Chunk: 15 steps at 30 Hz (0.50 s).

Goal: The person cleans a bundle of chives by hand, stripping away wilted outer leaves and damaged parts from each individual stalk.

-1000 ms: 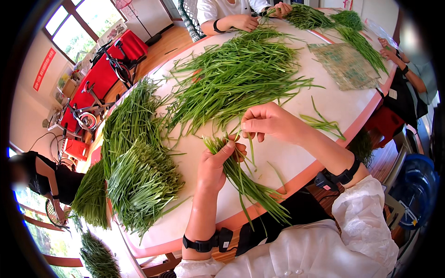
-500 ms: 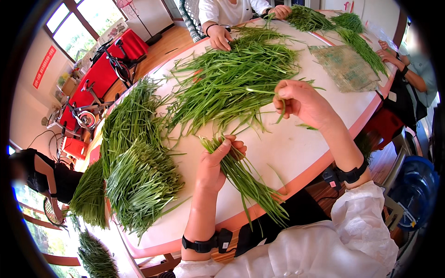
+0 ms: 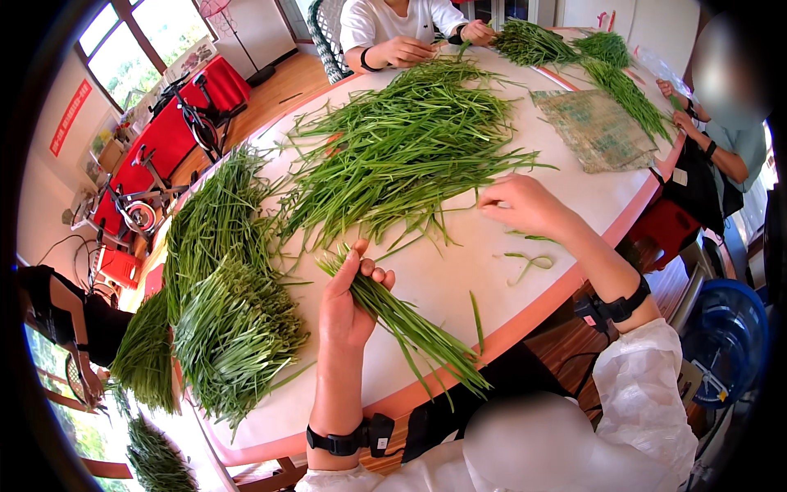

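Observation:
My left hand (image 3: 348,299) is closed around a small bunch of garlic chives (image 3: 410,328), whose pale ends stick out past the thumb while the leaves trail toward the table's near edge. My right hand (image 3: 520,203) is at the right edge of the big loose heap of chives (image 3: 410,148), its fingers bent down and pressed together. The fingertips are partly hidden, so what they hold, if anything, is unclear. A curled leaf (image 3: 533,262) lies on the white tabletop (image 3: 459,262) below that hand.
Left of me are a neat stack of chives (image 3: 238,328) and a longer pile (image 3: 217,213). A worn woven sheet (image 3: 594,127) lies at the far right. People sit across the table and at the right; another is at the left. A blue water jug (image 3: 725,344) stands at right.
My right hand has lowered and turned palm down; the pale stalk it held no longer shows there. A curled leaf now lies on the table. My left hand still grips its bunch.

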Motion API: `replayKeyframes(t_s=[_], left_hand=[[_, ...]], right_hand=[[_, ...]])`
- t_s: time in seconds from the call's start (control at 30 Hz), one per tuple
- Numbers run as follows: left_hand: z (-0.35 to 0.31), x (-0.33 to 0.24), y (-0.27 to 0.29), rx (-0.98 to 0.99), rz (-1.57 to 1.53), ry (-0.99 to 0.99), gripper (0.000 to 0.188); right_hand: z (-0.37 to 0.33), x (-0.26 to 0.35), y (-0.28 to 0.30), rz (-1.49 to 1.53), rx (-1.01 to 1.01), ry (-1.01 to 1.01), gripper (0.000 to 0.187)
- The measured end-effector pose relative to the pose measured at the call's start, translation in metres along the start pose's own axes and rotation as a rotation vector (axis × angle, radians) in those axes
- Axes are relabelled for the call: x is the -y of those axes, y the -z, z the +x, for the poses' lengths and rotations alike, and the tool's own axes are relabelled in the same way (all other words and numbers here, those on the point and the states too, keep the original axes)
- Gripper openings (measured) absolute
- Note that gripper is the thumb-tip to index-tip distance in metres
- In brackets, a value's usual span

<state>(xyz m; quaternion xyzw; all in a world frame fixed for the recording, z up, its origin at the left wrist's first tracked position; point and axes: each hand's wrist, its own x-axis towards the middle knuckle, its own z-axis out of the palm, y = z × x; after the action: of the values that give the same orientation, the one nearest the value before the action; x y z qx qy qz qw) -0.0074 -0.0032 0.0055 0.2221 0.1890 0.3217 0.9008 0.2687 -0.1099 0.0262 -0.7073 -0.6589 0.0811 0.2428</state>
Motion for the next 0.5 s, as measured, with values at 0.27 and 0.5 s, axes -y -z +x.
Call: replayKeyframes(t_s=[0.27, 0.5], left_hand=[[0.005, -0.001, 0.006, -0.070, -0.001, 0.017, 0.019], [-0.002, 0.001, 0.005, -0.080, 0.005, 0.014, 0.020]], right_hand=[[0.064, 0.055, -0.057, -0.158, 0.112, 0.134, 0.026], [0.043, 0.025, -0.024, -0.045, 0.318, 0.061, 0.012]])
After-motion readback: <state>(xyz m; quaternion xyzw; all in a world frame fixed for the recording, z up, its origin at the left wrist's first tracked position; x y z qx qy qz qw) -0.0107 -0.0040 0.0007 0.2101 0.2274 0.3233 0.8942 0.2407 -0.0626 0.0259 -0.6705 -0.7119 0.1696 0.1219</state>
